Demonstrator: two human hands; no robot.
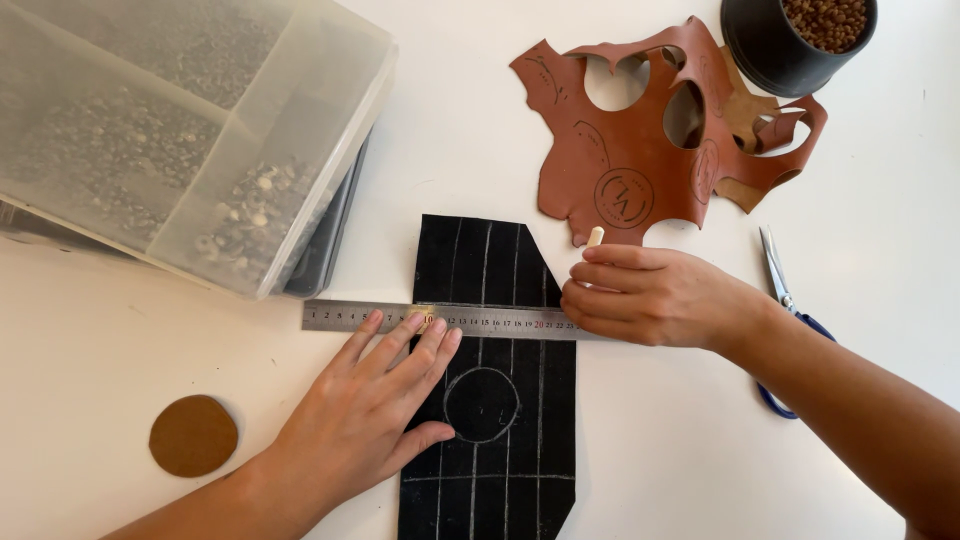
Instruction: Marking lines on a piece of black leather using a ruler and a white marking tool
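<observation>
A black leather piece [500, 260] with pale drawn lines and a circle lies on the white table. Across it lies a steel ruler [350, 315]. My left hand [365, 410] is flat, fingers spread, pressing the ruler and the black piece down. My right hand [650, 295] is closed around a small pale marking stick [594, 238], its tip down by the ruler's right end.
A cut-up reddish-brown leather scrap [620, 150] lies behind my right hand, next to a black pot of brown granules [770, 55]. Blue-handled scissors [778, 285] lie at the right. A clear compartment box of small parts [180, 130] stands at back left. A brown leather disc [193, 435] lies at front left.
</observation>
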